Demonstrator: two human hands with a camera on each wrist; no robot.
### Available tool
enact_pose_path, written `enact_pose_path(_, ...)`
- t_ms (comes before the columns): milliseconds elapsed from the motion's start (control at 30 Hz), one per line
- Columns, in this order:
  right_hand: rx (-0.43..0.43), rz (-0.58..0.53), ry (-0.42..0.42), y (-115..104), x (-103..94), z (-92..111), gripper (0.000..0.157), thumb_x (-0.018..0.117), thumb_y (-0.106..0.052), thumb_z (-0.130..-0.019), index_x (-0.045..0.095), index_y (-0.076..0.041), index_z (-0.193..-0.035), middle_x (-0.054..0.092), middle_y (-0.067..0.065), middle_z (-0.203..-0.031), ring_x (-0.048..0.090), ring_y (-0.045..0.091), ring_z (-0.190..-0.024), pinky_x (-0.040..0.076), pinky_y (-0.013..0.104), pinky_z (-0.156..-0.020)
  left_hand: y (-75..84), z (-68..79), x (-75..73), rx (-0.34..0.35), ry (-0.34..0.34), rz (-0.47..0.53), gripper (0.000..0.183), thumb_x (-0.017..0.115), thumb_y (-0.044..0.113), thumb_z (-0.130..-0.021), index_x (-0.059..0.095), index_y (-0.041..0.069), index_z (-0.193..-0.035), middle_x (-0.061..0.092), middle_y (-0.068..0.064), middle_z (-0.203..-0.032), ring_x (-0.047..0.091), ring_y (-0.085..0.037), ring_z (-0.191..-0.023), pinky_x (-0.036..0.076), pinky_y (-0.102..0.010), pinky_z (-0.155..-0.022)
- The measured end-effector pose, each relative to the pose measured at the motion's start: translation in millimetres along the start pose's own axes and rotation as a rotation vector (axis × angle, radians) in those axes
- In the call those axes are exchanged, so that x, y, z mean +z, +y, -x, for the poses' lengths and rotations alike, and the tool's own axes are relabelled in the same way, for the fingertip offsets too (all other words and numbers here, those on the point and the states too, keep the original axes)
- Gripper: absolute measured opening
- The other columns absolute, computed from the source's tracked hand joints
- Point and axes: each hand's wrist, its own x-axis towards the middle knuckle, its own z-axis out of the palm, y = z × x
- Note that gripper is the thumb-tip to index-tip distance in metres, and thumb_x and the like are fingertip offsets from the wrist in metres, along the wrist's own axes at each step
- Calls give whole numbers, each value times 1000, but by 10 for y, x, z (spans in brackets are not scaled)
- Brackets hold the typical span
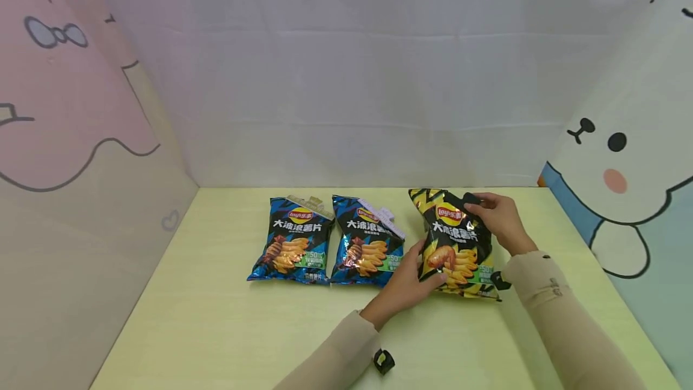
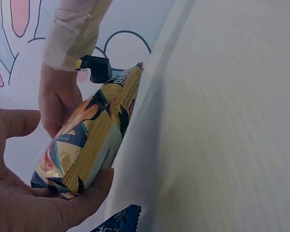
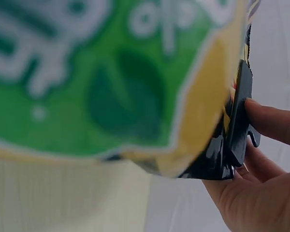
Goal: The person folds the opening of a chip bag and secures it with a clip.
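A yellow and black chip bag (image 1: 455, 245) is tilted at the right of the table. My left hand (image 1: 408, 281) holds its lower left side; the left wrist view shows fingers behind the bag and the thumb apart from its front. At the bag's upper right corner my right hand (image 1: 500, 218) pinches a black sealing clip (image 3: 240, 116), thumb on the near face and fingers behind. Left of this bag lie two blue chip bags, one in the middle (image 1: 368, 242) with a white clip (image 1: 383, 216), another farther left (image 1: 295, 242) with a beige clip (image 1: 311, 204).
The pale yellow table (image 1: 216, 318) ends at a white back curtain (image 1: 346, 107). Cartoon-printed curtains stand along its left (image 1: 81, 245) and right (image 1: 660, 294) sides. A small black wrist device (image 1: 384, 361) shows beside the left sleeve.
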Motion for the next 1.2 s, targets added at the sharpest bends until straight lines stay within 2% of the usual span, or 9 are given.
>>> enact_pose_path(133, 61, -10, -37, 88, 10, -109, 60, 55, -29, -104, 39, 2, -153, 43, 33, -146, 48, 48, -131, 42, 60, -111, 40, -69, 60, -23, -20, -6, 85, 64, 44, -96, 19, 15, -162, 32, -11, -164, 35, -34, -150, 35, -56, -119)
enact_pose_path(267, 72, -13, -59, 166, 31, -186, 60, 54, -28, -104, 38, 3, -152, 40, 35, -149, 45, 50, -134, 40, 61, -112, 75, -115, 114, -33, -38, -20, 88, 64, 46, -96, 15, 18, -163, 30, -11, -165, 35, -32, -151, 36, -55, -119)
enact_pose_path(467, 100, -4, -55, 224, 68, -257, 58, 53, -26, -104, 39, 2, -152, 39, 36, -150, 47, 50, -133, 42, 60, -111, 71, -133, 151, -59, -49, -10, 87, 63, 48, -97, 11, 28, -163, 25, -7, -167, 32, -31, -153, 35, -56, -119)
enact_pose_path(667, 134, -13, -107, 257, 57, -285, 60, 53, -26, -104, 33, -2, -156, 36, 35, -153, 42, 51, -138, 37, 63, -114, 42, -105, 150, -19, -71, -31, 81, 62, 47, -97, 13, 40, -161, 22, -3, -169, 30, -31, -153, 34, -60, -118)
enact_pose_path(800, 94, 19, -154, 268, 33, -253, 69, 54, -29, -104, 22, -2, -160, 28, 36, -157, 33, 54, -143, 33, 66, -115, 29, -95, 154, -18, -87, -48, 83, 63, 47, -96, 12, 38, -162, 19, -5, -170, 29, -32, -154, 35, -60, -118)
enact_pose_path(933, 30, 88, -167, 268, 49, -200, 78, 55, -32, -103, 14, -1, -161, 16, 38, -161, 21, 57, -147, 30, 69, -115, 8, -97, 157, -51, -83, -83, 88, 65, 48, -95, 11, 33, -163, 18, -6, -170, 29, -33, -154, 35, -58, -118)
enact_pose_path(1067, 1, 108, -172, 257, 89, -142, 77, 56, -33, -103, 16, 0, -160, 13, 37, -162, 16, 58, -148, 28, 70, -115, 7, -90, 128, -59, -75, -114, 89, 65, 49, -95, 10, 31, -163, 18, -7, -169, 30, -34, -153, 36, -58, -118)
enact_pose_path(1200, -16, 140, -173, 277, 92, -79, 76, 54, -35, -104, 19, 1, -159, 14, 38, -162, 17, 59, -147, 29, 70, -115, 37, -40, 27, -19, -80, -137, 89, 64, 48, -95, 11, 27, -164, 15, -11, -170, 25, -34, -155, 33, -59, -119)
